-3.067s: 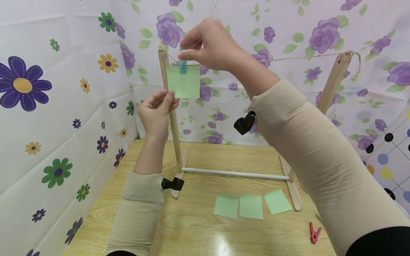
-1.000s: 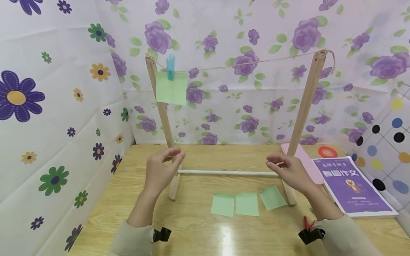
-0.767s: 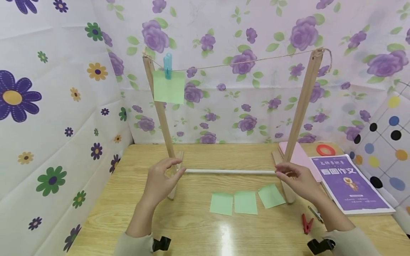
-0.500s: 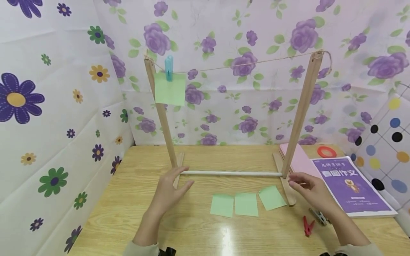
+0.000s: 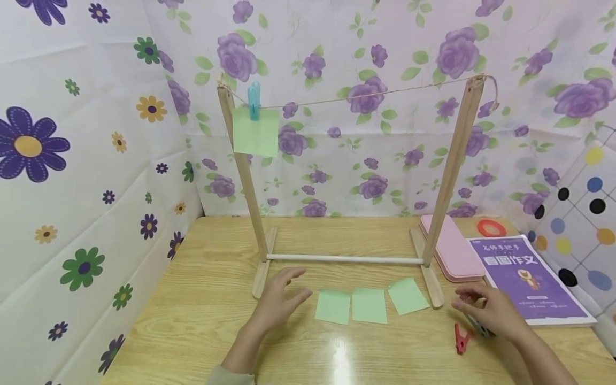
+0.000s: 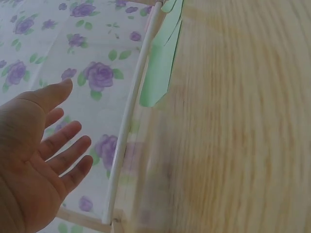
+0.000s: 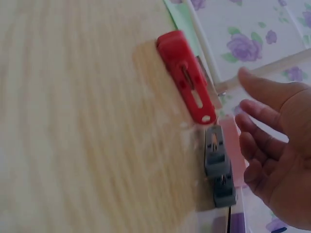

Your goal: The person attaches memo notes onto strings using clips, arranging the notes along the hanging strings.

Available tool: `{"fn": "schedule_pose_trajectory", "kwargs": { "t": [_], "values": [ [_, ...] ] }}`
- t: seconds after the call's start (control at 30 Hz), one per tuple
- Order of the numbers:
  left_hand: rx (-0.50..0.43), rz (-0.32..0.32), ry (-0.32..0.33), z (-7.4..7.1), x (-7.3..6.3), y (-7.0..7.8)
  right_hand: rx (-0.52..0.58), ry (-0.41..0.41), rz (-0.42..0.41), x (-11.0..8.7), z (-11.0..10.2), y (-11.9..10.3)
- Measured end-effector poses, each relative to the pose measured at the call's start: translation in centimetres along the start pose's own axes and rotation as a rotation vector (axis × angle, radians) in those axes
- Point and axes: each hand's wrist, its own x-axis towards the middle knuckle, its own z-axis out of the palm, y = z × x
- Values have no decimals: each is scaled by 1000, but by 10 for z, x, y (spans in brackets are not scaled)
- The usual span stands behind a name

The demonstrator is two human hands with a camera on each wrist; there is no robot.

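Note:
My left hand (image 5: 281,302), fingers apart and holding nothing, hovers just left of three green sticky notes (image 5: 333,306) laid in a row on the table. My right hand (image 5: 491,310) is loosely curled with nothing in it, above and beside two grey clothespins (image 7: 216,150). In the right wrist view a red clothespin (image 7: 187,77) lies close to the grey ones. A blue clothespin (image 5: 254,100) fixes another green sticky note (image 5: 255,133) to a twine line (image 5: 337,100), near the line's left end.
Two wooden posts (image 5: 452,171) on flat feet carry the twine, joined low down by a white rod (image 5: 344,259). At the right lie a pink case (image 5: 452,248), a purple book (image 5: 529,278) and a red ring (image 5: 491,228). Patterned cloths stand behind and to the left.
My right hand has let go of the blue clothespin and my left hand of the hung note. Both came down to the table, the right moving over to the grey clothespins.

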Motion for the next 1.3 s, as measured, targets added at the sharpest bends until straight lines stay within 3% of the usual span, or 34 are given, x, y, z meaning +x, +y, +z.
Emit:
{"fn": "schedule_pose_trajectory", "kwargs": {
  "t": [0.2,0.33,0.43,0.57,0.87,1.13,1.3],
  "values": [
    [-36,-4,-42,11,9,2,-67,-109,54,-11,-4,11],
    [-57,-59,-153,24,12,-3,-85,-151,50,-16,-5,16],
    [10,-94,-233,34,10,-9,-103,-129,19,-18,-5,17],
    [91,-69,-280,44,7,-14,-158,-76,-28,-23,-9,20],
    [-24,-113,-338,35,12,-18,-192,-160,10,-25,-15,21],
    [-54,-108,-354,29,15,-23,-238,-99,-131,-26,-12,20],
    [-95,-121,-350,28,12,-28,-249,-122,-58,-28,-12,13]
  ]
}}
